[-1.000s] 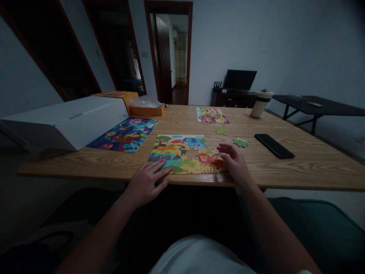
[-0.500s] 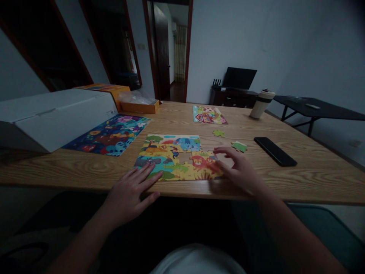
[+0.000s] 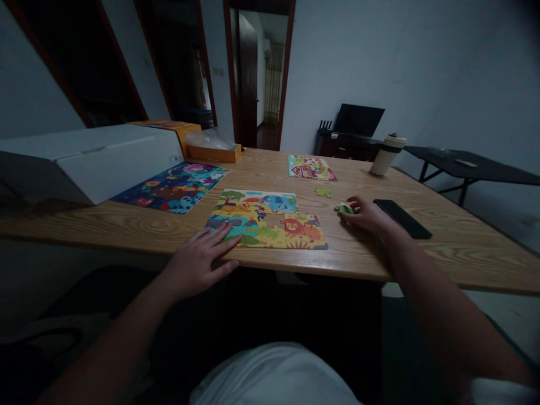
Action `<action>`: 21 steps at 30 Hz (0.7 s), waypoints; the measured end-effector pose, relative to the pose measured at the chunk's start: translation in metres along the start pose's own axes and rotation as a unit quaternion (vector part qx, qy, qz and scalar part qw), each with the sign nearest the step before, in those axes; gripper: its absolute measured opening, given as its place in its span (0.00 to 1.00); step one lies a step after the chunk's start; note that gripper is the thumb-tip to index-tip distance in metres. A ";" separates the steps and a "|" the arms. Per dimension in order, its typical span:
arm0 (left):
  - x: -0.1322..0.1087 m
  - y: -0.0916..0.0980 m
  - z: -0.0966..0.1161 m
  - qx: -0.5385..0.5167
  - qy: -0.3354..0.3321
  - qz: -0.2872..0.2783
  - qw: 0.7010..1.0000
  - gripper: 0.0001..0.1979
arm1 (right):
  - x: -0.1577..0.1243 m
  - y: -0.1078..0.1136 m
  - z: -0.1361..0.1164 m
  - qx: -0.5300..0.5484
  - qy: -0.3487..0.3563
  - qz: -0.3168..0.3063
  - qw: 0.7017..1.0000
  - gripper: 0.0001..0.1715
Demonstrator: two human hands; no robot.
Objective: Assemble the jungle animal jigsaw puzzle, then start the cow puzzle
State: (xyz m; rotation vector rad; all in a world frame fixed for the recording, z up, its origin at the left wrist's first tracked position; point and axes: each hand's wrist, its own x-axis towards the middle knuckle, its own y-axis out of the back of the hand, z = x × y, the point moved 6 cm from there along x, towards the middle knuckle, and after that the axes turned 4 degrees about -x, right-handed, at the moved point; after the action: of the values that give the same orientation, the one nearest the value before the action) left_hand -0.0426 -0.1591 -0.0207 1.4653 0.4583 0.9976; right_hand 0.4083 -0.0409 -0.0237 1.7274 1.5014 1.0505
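Observation:
An animal jigsaw puzzle (image 3: 270, 238) lies near the table's front edge, with a gap in its middle and its upper right corner absent. Flat on its lower left part rests my left hand (image 3: 205, 256), fingers spread. To the right of the puzzle, my right hand (image 3: 368, 214) pinches a green puzzle piece (image 3: 346, 209) between thumb and fingers, at the tabletop. Another puzzle piece (image 3: 323, 192), yellow-green, lies loose behind the puzzle.
A black phone (image 3: 403, 218) lies right of my right hand. Farther back are a farm picture puzzle (image 3: 312, 167) and a cup (image 3: 385, 156). At left stand a white box (image 3: 126, 157), a dark blue picture puzzle (image 3: 177, 187) and an orange tray (image 3: 215, 153) with clear plastic.
My right hand has moved right, from the lion part of the puzzle to the green piece, and closed on it. My left hand stays on the puzzle. The camera view has shifted slightly.

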 end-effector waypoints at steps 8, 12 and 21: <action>0.004 -0.003 -0.008 -0.008 0.015 -0.015 1.000 0.28 | -0.004 0.026 -0.018 0.279 0.001 0.082 0.957 0.37; 0.006 0.005 -0.008 -0.044 0.024 0.002 0.999 0.31 | -0.006 0.031 -0.026 0.292 -0.003 0.103 0.951 0.36; 0.057 0.050 0.003 -0.090 -0.001 -0.023 0.996 0.30 | 0.007 0.029 0.010 0.017 -0.121 0.105 0.987 0.30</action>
State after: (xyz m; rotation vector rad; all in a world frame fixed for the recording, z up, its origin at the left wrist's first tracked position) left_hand -0.0231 -0.1258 0.0444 1.2900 0.3889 0.9746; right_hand 0.4324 -0.0380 -0.0026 1.9916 1.2139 0.8814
